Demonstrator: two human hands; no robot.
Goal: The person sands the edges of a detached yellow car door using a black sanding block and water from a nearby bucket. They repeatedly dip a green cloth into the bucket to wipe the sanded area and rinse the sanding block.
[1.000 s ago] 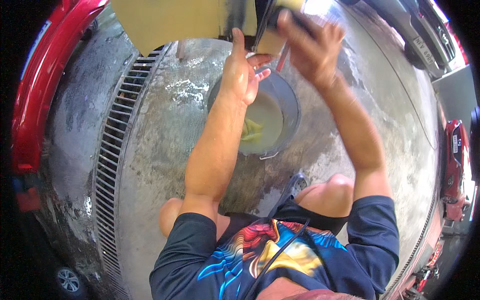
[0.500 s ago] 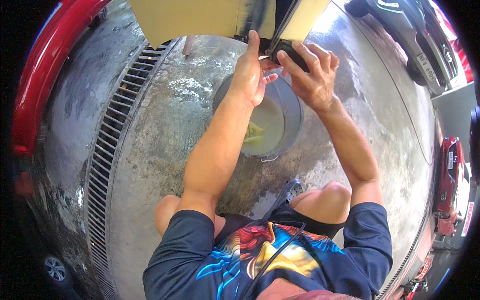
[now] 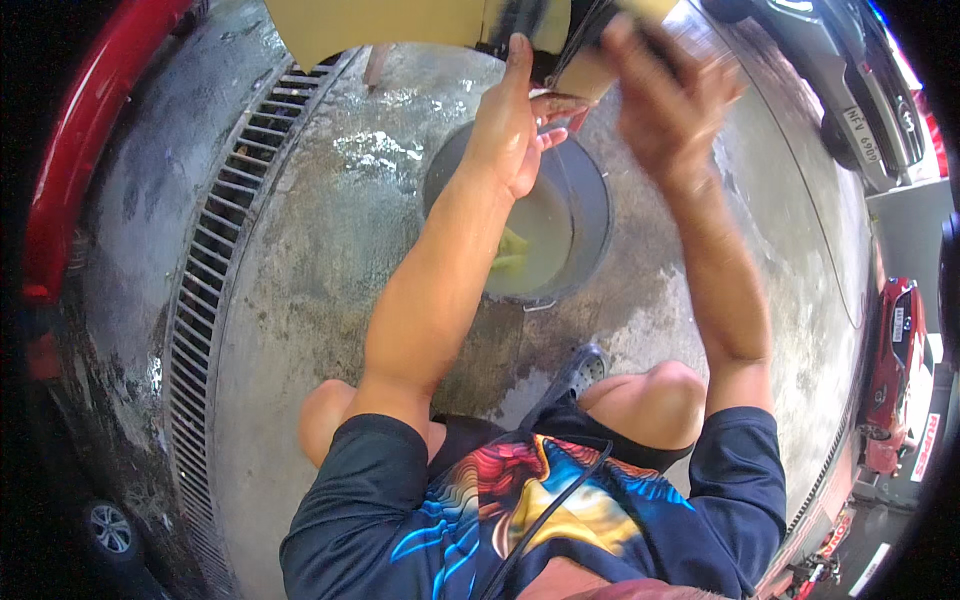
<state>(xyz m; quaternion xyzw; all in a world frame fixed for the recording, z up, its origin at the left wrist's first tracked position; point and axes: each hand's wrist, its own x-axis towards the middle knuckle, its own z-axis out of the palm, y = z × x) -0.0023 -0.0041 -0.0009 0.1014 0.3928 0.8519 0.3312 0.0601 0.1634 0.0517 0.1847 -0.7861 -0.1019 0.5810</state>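
Observation:
My left hand (image 3: pixel 512 130) is at the low edge of a pale yellow panel (image 3: pixel 390 25). Its thumb points up against a dark strip (image 3: pixel 515 25) on the panel, and its fingers stretch out apart beneath the edge. Some of those fingers are partly hidden. Higher and to the right, my right hand (image 3: pixel 675 115) is smeared by motion. A black block-like pad (image 3: pixel 682 55) shows between its thumb and fingers. Under both hands a grey bucket (image 3: pixel 597 225) of cloudy water stands on the floor, with a yellow-green cloth (image 3: pixel 510 250) in it.
A slotted drain grate (image 3: pixel 205 260) runs along the wet concrete floor (image 3: pixel 330 250) on the left. A red car (image 3: pixel 75 150) curves along the left rim. A dark vehicle (image 3: pixel 850 90) is parked at the upper right, with another red car (image 3: pixel 893 350) below it.
My right hand has moved up and right, away from the panel's edge, and the black pad has gone with it. My left hand stays at the edge, slightly higher in view.

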